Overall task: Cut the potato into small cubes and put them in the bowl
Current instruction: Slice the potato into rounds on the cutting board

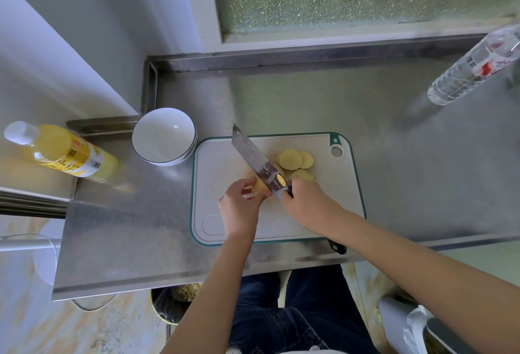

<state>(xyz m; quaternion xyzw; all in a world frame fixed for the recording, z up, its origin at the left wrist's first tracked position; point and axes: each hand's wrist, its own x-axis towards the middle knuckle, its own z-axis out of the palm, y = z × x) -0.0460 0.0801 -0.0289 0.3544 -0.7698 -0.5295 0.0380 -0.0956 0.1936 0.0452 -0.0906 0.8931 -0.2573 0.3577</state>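
the risk as we judge it: our left hand [239, 207] keeps its fingertips right by the cleaver [254, 161], so a slip on the rounded potato [260, 184] could nick them. those fingers curl around the potato at mid cutting board [337, 199]. our right hand [309, 204] wraps the handle, with the blade pointing toward upper left. slices [294, 159] lie right of the blade. the bowl [164, 137], left of the board, holds no cubes.

The potato [260, 186] is largely covered by the left hand [239, 207] and the blade of the knife [257, 161]. The knife's handle is enclosed in the right hand [311, 204]. The clear bottle [472, 68] at the far right is cut off by the edge. The label on the yellow bottle [64, 152] is too blurred to be read. A black object [337, 247] is half hidden under the right forearm.
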